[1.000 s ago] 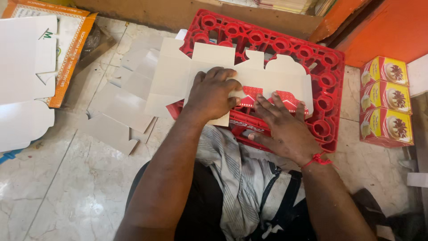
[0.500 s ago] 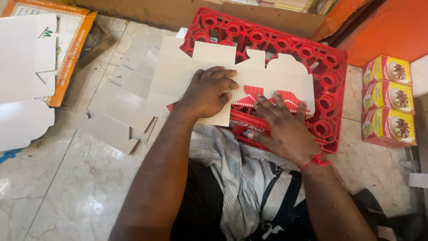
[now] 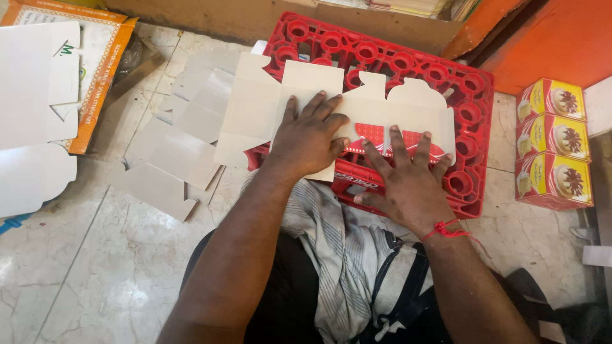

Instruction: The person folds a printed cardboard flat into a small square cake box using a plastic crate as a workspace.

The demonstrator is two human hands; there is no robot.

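Observation:
A flat, unfolded white cardboard box blank (image 3: 268, 108) lies across an upturned red plastic crate (image 3: 408, 64). My left hand (image 3: 309, 137) presses flat on the middle of the blank, fingers spread. To its right, my right hand (image 3: 408, 181) lies palm down on the blank's lower edge and the crate, a red thread at its wrist. Neither hand grips anything.
More flat white blanks (image 3: 172, 153) lie on the marble floor left of the crate. Larger white and orange sheets (image 3: 57, 89) sit at the far left. Three yellow and red finished boxes (image 3: 553, 153) are stacked at the right. A brown board (image 3: 223, 19) runs along the back.
My left hand has slid a little to the right and flattened on the blank. The right hand stays pressed in much the same spot.

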